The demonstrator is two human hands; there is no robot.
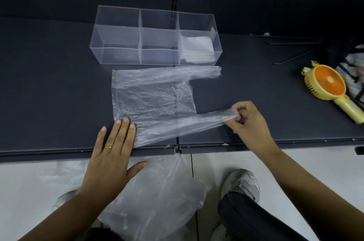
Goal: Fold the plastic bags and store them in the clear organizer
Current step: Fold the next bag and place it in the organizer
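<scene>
A thin clear plastic bag (153,99) lies spread flat on the dark shelf (49,87), its two handles pointing right. My left hand (112,154) presses flat with straight fingers on the bag's near left corner. My right hand (250,120) pinches the tip of the near handle and holds it stretched out to the right. Behind the bag stands the clear organizer (155,36) with three compartments. Its right compartment holds a stack of folded bags (198,49); the other two hold nothing.
A yellow and orange hand fan (327,87) lies on the shelf at the right, next to a striped bag at the edge. A bundle of loose plastic bags (157,201) hangs below the shelf's front edge, over the floor. My shoe shows beside it.
</scene>
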